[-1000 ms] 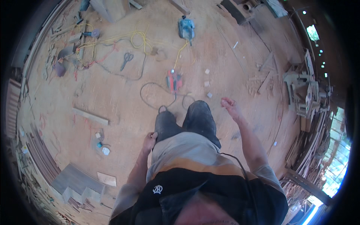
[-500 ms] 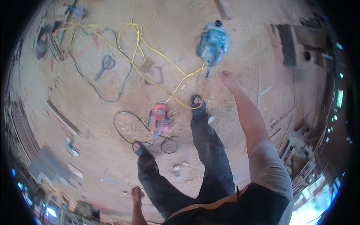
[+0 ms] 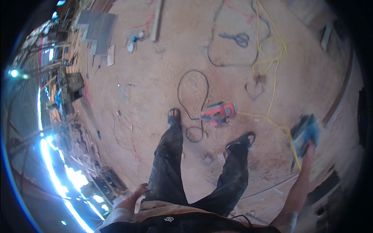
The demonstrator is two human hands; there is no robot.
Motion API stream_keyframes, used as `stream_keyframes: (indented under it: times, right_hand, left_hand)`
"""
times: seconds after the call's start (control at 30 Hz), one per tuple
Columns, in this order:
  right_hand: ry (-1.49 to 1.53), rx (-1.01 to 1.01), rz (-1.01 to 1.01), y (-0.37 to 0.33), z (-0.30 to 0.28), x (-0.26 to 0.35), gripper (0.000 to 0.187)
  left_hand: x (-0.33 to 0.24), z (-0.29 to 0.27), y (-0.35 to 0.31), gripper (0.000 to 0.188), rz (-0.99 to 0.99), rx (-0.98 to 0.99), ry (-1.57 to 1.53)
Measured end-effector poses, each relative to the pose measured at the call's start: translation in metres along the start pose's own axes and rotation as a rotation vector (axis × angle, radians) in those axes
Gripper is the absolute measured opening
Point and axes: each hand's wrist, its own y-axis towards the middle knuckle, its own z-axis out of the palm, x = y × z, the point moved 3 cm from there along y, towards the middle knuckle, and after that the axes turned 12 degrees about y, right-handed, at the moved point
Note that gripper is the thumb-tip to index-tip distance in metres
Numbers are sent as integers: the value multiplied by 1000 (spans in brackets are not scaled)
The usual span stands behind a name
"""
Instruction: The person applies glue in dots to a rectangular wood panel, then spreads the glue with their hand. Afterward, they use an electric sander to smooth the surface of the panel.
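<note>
At the right, my right hand (image 3: 309, 146) is closed round the handle of a teal electric planer (image 3: 305, 134); motion blurs both, and I cannot tell whether the tool is off the ground. My left hand (image 3: 142, 189) hangs beside my left thigh, its fingers loosely curled and nothing visible in them. Between my sandalled feet and slightly ahead, a red electric planer (image 3: 219, 112) lies on the dirt floor. Its dark cord (image 3: 208, 87) loops in front of my left foot. A yellow cord (image 3: 273, 93) runs from near the red tool toward the teal one.
Dark-handled scissors (image 3: 237, 39) lie far ahead inside a dark cable loop. Grey sheets (image 3: 101, 31) and a long wooden strip (image 3: 157, 21) are at the far left. Scrap wood (image 3: 87, 141) is piled along the left, and a dark board (image 3: 324, 185) lies at the right.
The view has turned left, so the floor things appear swung round clockwise. My right hand has gone from beside the teal planer to holding its handle. My left hand stays near my thigh.
</note>
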Motion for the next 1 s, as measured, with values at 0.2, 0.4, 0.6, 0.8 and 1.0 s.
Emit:
stream_keyframes:
  times: [0.2,0.4,0.6,0.8,1.0]
  right_hand:
    - [-669,246,-208,-271,80,66,58]
    - [-905,557,-333,-563,279,122,44]
    - [-1065,817,-437,-820,507,125,49]
    - [-1166,1035,-653,-932,713,86,57]
    - [-1309,1214,-813,-966,925,53,59]
  left_hand:
    - [-4,-76,8,41,-243,-150,-341]
    - [-17,-254,8,46,199,-356,-895]
    - [-41,-498,-42,55,966,-555,-776]
    - [49,-669,-84,65,633,-896,-537]
    - [235,-801,22,60,427,-787,-659]
